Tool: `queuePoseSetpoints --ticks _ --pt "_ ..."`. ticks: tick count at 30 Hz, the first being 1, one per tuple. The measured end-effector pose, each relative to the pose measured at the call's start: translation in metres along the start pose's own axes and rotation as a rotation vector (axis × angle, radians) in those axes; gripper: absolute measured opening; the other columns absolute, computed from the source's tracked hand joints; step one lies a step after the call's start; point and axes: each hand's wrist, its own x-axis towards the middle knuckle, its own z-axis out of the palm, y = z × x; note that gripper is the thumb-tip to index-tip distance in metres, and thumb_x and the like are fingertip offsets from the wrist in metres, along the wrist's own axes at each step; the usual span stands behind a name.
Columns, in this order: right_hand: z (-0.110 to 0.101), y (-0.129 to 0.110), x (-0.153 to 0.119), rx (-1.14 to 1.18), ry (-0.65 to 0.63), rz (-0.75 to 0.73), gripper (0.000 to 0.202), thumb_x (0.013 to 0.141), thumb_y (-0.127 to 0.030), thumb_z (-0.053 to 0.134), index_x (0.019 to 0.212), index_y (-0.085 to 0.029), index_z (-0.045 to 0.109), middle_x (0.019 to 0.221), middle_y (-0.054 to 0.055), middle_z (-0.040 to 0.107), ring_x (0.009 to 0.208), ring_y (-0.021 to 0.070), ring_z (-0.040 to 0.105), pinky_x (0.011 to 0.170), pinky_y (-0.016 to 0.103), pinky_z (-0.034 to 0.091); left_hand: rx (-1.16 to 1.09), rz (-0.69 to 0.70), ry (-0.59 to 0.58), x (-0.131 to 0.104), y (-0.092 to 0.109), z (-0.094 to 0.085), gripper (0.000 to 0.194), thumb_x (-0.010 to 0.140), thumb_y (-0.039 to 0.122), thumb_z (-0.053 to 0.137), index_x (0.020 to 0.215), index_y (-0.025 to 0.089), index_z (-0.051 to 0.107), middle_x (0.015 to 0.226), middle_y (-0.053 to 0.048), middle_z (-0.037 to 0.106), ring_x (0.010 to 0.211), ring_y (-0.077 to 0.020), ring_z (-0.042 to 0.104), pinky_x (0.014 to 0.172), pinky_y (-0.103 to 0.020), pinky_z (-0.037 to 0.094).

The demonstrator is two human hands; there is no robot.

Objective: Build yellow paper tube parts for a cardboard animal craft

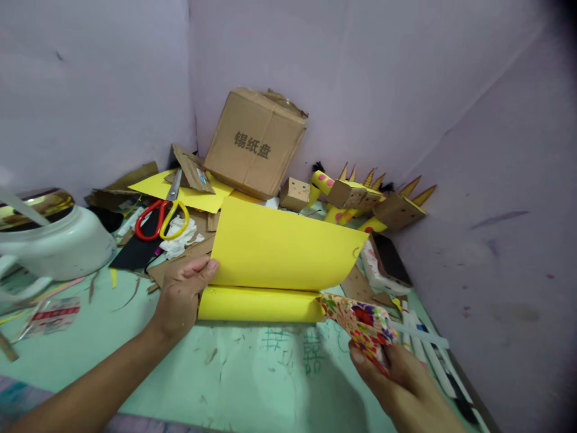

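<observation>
A sheet of yellow paper [283, 246] stands partly upright, its near edge rolled into a tube [261, 305] on the green tabletop. My left hand [184, 294] is closed on the left end of the sheet, thumb on the front face. In my right hand [401, 379] is a glue gun [360, 319] with a colourful floral pattern, a pale glue stick [421, 332] sticking out of its back. The gun's tip meets the right end of the seam between tube and sheet; whether it touches the paper I cannot tell.
Scissors [162, 219] with red and yellow handles lie at back left, near crumpled tissue [181, 236]. A cardboard box [256, 144] leans on the wall. Yellow paper figures with cardboard heads [399, 210] stand at back right. A white pot [67, 240] sits at left; markers [433, 355] lie right.
</observation>
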Motion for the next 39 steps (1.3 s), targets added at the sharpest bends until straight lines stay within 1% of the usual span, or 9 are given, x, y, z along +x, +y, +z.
queuePoseSetpoints --ticks 4,8,15,21,23,26,32,37,39 --pt "-0.003 0.003 0.002 -0.019 -0.006 0.006 0.03 0.075 -0.046 0.047 0.069 -0.019 0.058 0.067 0.004 0.065 0.066 0.0225 0.058 0.059 0.027 0.041 0.001 -0.008 0.032 0.0 0.0 0.0 0.024 0.074 0.028 0.062 0.097 0.021 0.068 0.095 -0.001 0.071 0.089 -0.0224 0.063 0.067 -0.028 0.051" --pt "-0.007 0.007 0.004 -0.058 -0.002 0.035 0.029 0.073 -0.047 0.048 0.061 -0.021 0.052 0.059 0.002 0.06 0.06 0.0201 0.055 0.053 0.026 0.038 -0.019 -0.007 0.023 0.001 0.0 0.0 0.025 0.073 0.027 0.064 0.096 0.022 0.069 0.094 -0.001 0.072 0.09 -0.0224 0.064 0.067 -0.028 0.052" --pt "-0.009 0.015 0.007 -0.08 -0.015 0.106 0.028 0.072 -0.048 0.05 0.065 -0.02 0.053 0.061 0.003 0.061 0.063 0.0205 0.056 0.05 0.025 0.037 -0.026 0.008 0.043 0.001 -0.002 -0.001 0.023 0.072 0.027 0.066 0.093 0.021 0.07 0.09 -0.001 0.072 0.086 -0.0221 0.065 0.066 -0.028 0.053" --pt "-0.009 0.016 0.006 -0.05 -0.004 0.072 0.028 0.073 -0.045 0.049 0.068 -0.019 0.057 0.065 0.004 0.063 0.066 0.021 0.059 0.056 0.025 0.042 -0.02 0.021 0.054 0.0 -0.001 0.001 0.023 0.07 0.028 0.066 0.091 0.02 0.071 0.089 -0.001 0.073 0.085 -0.0224 0.065 0.064 -0.027 0.052" --pt "-0.008 0.016 0.006 -0.023 -0.016 0.071 0.027 0.073 -0.044 0.051 0.071 -0.019 0.059 0.061 0.003 0.062 0.065 0.0217 0.059 0.056 0.026 0.042 -0.007 0.015 0.053 -0.001 0.0 0.001 0.023 0.072 0.028 0.064 0.092 0.019 0.07 0.089 -0.001 0.073 0.086 -0.0225 0.065 0.065 -0.027 0.052" --pt "-0.004 0.012 0.006 0.021 -0.046 0.037 0.028 0.072 -0.044 0.054 0.077 -0.019 0.062 0.056 0.002 0.06 0.064 0.0226 0.059 0.055 0.026 0.042 0.004 0.007 0.038 -0.002 0.001 0.0 0.023 0.074 0.027 0.063 0.094 0.017 0.069 0.09 -0.002 0.072 0.088 -0.0233 0.064 0.067 -0.029 0.052" --pt "0.008 -0.009 0.002 -0.006 -0.073 -0.021 0.026 0.072 -0.041 0.052 0.077 -0.019 0.062 0.065 0.002 0.063 0.062 0.0217 0.056 0.055 0.027 0.04 -0.002 -0.007 0.031 0.0 0.001 0.001 0.023 0.076 0.027 0.061 0.096 0.018 0.068 0.092 -0.002 0.072 0.091 -0.0239 0.063 0.067 -0.029 0.051" --pt "0.016 -0.026 -0.002 -0.013 -0.174 -0.08 0.02 0.073 -0.036 0.05 0.074 -0.019 0.061 0.065 0.001 0.061 0.062 0.0209 0.055 0.056 0.027 0.039 -0.016 -0.025 0.007 0.0 0.001 0.001 0.023 0.075 0.018 0.06 0.096 0.02 0.067 0.092 0.001 0.071 0.089 -0.0217 0.063 0.066 -0.026 0.05" --pt "0.019 -0.03 -0.002 -0.026 -0.191 -0.1 0.019 0.074 -0.035 0.05 0.074 -0.019 0.061 0.065 0.001 0.061 0.063 0.0208 0.055 0.056 0.027 0.039 -0.026 -0.015 -0.009 -0.001 0.0 0.0 0.025 0.074 0.015 0.06 0.097 0.021 0.067 0.091 0.001 0.072 0.087 -0.0211 0.063 0.065 -0.026 0.05"
